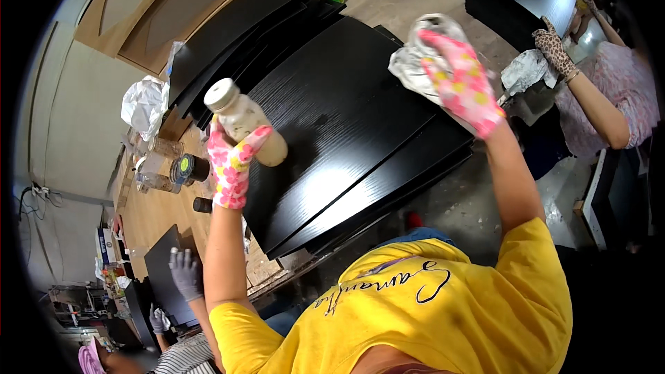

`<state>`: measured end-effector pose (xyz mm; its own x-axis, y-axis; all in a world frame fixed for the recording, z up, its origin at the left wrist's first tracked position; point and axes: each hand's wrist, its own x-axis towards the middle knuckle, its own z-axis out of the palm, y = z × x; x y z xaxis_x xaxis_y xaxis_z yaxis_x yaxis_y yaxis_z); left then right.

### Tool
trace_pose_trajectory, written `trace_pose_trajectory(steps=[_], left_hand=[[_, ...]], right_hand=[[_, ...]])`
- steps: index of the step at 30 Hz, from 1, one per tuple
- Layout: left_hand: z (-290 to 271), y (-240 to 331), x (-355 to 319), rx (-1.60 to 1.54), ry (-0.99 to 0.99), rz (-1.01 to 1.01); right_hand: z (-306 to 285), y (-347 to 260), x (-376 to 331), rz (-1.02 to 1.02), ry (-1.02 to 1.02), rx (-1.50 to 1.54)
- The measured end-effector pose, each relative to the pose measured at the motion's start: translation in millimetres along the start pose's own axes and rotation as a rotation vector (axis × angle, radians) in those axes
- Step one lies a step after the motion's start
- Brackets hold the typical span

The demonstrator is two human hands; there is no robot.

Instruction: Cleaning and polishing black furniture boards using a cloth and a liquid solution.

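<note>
The lower centre of the frame is filled by a yellow shirt (429, 298) that hides the person's torso and the near edge of the work surface; lettering on it is not reproduced here. Both forearms rise from this area. The left hand (230, 166), in a pink flowered glove, sits left of centre with its fingers curled closed around the lower body of a pale bottle (246, 128); the bottle is tilted, its white cap toward the upper left, and the glove covers the part of the bottle nearest the palm. The bottle hangs over the left edge of the top black panel (346, 111), a glossy wood-grained board lying on a stack of similar boards whose lower layers show only as edges. The right hand (460, 83), in a matching glove, is in the upper centre right, fingers closed over a crumpled grey cloth (415, 55) pressed on the far right corner of the panel; the cloth under the palm is hidden. At the right edge, another person's arm with a leopard-print glove (554, 48) holds a second rag, partly cut off. At lower left, a co-worker's grey glove (185, 273) touches a dark board. Small jars (187, 168) at mid-left are hard to make out.
</note>
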<state>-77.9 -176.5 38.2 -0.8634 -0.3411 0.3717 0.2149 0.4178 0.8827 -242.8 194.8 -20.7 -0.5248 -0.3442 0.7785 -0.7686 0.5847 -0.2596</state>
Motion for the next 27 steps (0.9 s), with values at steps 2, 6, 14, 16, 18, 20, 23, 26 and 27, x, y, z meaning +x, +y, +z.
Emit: trace_pose_trajectory(steps=[2,6,14,16,18,20,23,26,27], left_hand=[[3.2,-22.5,-15.1,-0.312,0.056,0.059],[13.0,-45.7,-27.9,-0.496,0.072,0.071],[20.6,-37.2,-38.3,-0.435,0.070,0.025],[21.2,-35.8,-38.9,-0.419,0.055,0.040],[22.0,-34.4,-38.1,-0.409,0.060,0.031],[22.6,-32.9,-37.9,-0.447,0.053,0.031],[22.3,-30.9,-38.6,-0.512,0.054,-0.028],[19.8,-30.1,-38.6,-0.414,0.031,0.016],[19.0,-30.3,-38.5,-0.400,0.037,0.022]], right_hand=[[29.6,2.5,12.0,0.048,-0.164,-0.172],[90.4,-61.1,21.3,0.168,-0.223,-0.444],[45.1,-88.2,50.6,0.239,-0.651,0.008],[37.9,-43.4,47.7,0.480,-0.434,-0.393],[51.6,-55.5,46.8,0.300,-0.588,-0.508],[73.9,-118.5,38.3,0.064,-0.729,-0.371],[90.1,-158.3,19.4,-0.181,-0.451,0.107],[53.8,-103.6,47.2,0.295,-0.709,-0.226],[49.4,-75.4,43.7,0.275,-0.431,-0.371]])
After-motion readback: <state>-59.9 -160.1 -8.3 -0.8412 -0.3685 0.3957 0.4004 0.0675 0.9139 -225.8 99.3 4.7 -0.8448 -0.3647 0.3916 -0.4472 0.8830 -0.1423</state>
